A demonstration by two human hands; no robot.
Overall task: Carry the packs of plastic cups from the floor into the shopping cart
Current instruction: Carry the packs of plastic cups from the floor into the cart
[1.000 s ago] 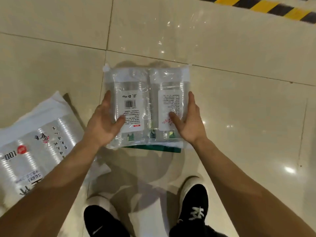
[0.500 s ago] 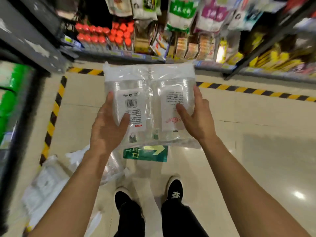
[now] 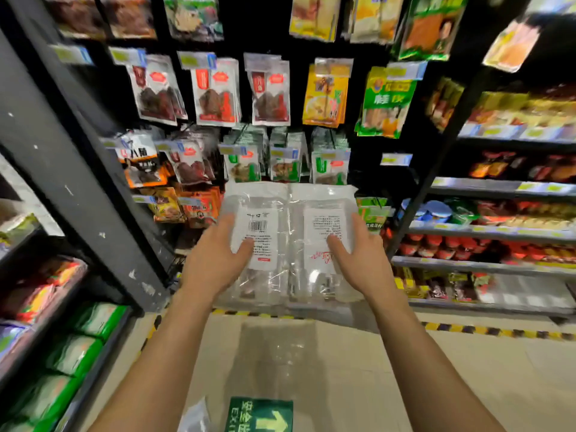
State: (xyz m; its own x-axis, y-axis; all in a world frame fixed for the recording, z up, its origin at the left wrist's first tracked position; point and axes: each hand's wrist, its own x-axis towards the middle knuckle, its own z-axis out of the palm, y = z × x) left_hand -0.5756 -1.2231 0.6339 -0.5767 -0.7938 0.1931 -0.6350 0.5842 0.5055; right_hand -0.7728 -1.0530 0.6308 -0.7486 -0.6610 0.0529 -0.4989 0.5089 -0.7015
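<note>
I hold a clear pack of plastic cups (image 3: pixel 288 244) out in front of me at chest height, its two white labels facing me. My left hand (image 3: pixel 215 260) grips its left side with the thumb lying over the barcode label. My right hand (image 3: pixel 361 260) grips the right side, thumb on the other label. A corner of another clear pack (image 3: pixel 194 417) shows on the floor at the bottom edge. No shopping cart is in view.
Store shelves with hanging snack bags (image 3: pixel 268 92) rise straight ahead. A dark shelf upright (image 3: pixel 78 182) and green packages (image 3: pixel 78 347) stand at left, stocked shelves (image 3: pixel 498 232) at right. Yellow-black tape (image 3: pixel 498 332) and a green exit arrow sticker (image 3: pixel 260 414) mark the tiled floor.
I have lifted the pack from near the floor to chest height and my view has swung up from the tiles to the shelves. Both hands keep the same hold.
</note>
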